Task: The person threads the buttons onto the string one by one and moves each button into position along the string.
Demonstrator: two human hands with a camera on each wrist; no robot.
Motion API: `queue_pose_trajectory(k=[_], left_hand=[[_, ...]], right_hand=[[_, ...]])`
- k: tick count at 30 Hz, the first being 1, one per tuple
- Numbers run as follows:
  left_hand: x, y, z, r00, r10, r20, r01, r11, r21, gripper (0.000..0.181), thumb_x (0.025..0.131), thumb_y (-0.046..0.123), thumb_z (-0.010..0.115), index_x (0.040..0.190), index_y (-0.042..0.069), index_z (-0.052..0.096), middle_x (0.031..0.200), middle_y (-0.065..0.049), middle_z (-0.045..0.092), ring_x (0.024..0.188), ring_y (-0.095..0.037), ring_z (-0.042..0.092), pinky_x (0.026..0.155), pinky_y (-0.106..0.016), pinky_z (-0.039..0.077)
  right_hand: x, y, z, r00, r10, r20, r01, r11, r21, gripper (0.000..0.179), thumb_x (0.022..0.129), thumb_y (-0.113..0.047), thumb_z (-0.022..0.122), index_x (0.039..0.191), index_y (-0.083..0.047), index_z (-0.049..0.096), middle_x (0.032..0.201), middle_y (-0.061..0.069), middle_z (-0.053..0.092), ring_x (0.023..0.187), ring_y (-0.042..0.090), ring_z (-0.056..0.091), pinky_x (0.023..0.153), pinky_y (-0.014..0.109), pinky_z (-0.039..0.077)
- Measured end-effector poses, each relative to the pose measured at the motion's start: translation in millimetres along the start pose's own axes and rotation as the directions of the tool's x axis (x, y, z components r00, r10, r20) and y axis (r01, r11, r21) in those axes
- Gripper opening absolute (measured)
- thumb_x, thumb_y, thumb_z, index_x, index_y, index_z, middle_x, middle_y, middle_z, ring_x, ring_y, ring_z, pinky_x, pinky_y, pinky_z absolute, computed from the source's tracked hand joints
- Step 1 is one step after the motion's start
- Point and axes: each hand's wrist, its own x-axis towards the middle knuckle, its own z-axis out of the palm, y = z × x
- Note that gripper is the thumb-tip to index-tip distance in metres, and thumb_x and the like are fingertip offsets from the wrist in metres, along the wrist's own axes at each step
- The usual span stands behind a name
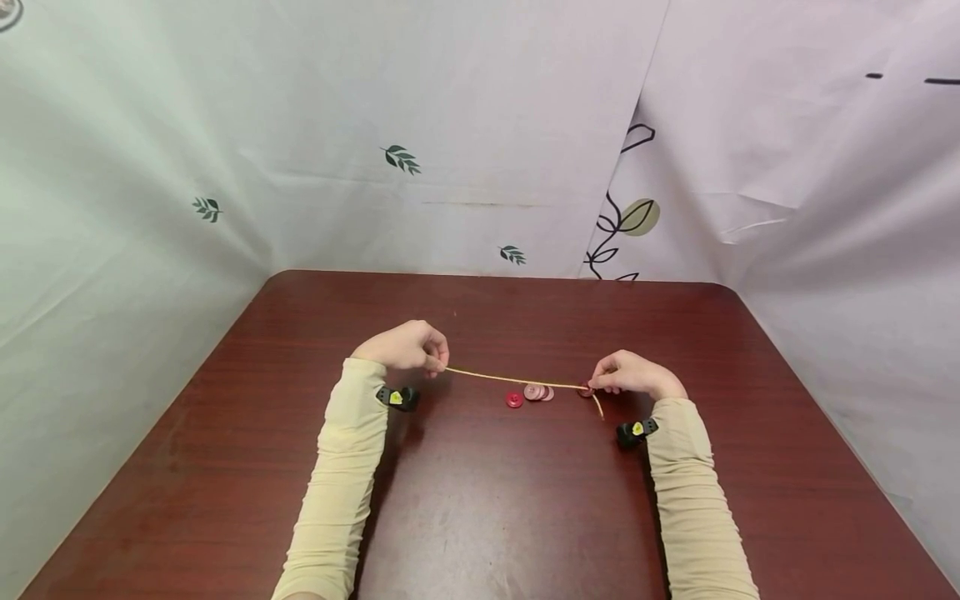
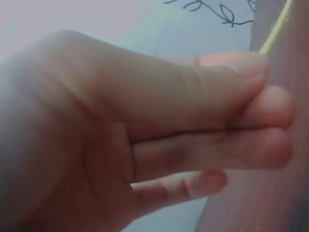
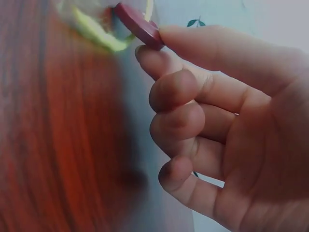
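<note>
Between my two hands runs a yellow cord (image 1: 495,378), stretched nearly straight above the table. My left hand (image 1: 405,346) pinches one end of it between thumb and forefinger; in the left wrist view the cord leaves the fingertips toward the upper right. Thumb and forefinger of my right hand (image 1: 636,374) pinch a dark red button (image 3: 139,26) by its edge. The cord meets this button and appears to pass through it, with a short tail hanging down on the near side. The hole itself is too blurred to make out.
A bright red button (image 1: 513,400) lies on the dark brown table (image 1: 480,500), next to several overlapping pink buttons (image 1: 533,392) below the cord. White patterned cloth (image 1: 465,125) hangs behind the table and at both sides.
</note>
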Motion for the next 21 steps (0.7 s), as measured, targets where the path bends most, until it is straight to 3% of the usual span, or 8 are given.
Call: queue_pose_trajectory(k=[8,13,21], left_hand=[[5.4,6.0,3.0,0.997,0.054,-0.056,-0.055,0.999,-0.002,0.013,0.088,0.002,0.062,0.077,0.009,0.063,0.066,-0.002,0.062,0.067,-0.026,0.063,0.058,-0.025,0.043],[6.8,13.9,4.4,0.989,0.107,-0.104,-0.107,0.994,0.006,0.013,0.088,0.001,0.061,0.078,0.009,0.063,0.065,0.0,0.061,0.068,-0.027,0.063,0.059,-0.024,0.043],[8.5,24.5,4.2,0.973,0.157,-0.168,-0.155,0.988,0.023,0.01,0.09,0.006,0.064,0.08,0.009,0.064,0.068,-0.003,0.064,0.068,-0.023,0.063,0.057,-0.023,0.043]], right_hand=[[0.2,1.3,2.6,1.0,0.008,-0.009,-0.008,1.0,0.002,0.015,0.084,-0.01,0.066,0.079,0.004,0.065,0.057,-0.008,0.045,0.055,0.008,0.043,0.054,0.022,0.036],[1.4,-6.9,3.6,0.996,0.013,-0.084,-0.017,0.999,-0.05,0.014,0.084,-0.013,0.068,0.078,0.0,0.065,0.058,-0.008,0.046,0.057,0.01,0.045,0.056,0.024,0.037],[4.0,-47.1,7.5,0.961,-0.148,-0.233,0.108,0.978,-0.177,0.013,0.086,-0.019,0.068,0.079,-0.009,0.067,0.075,0.002,0.065,0.074,0.014,0.053,0.07,0.029,0.042]])
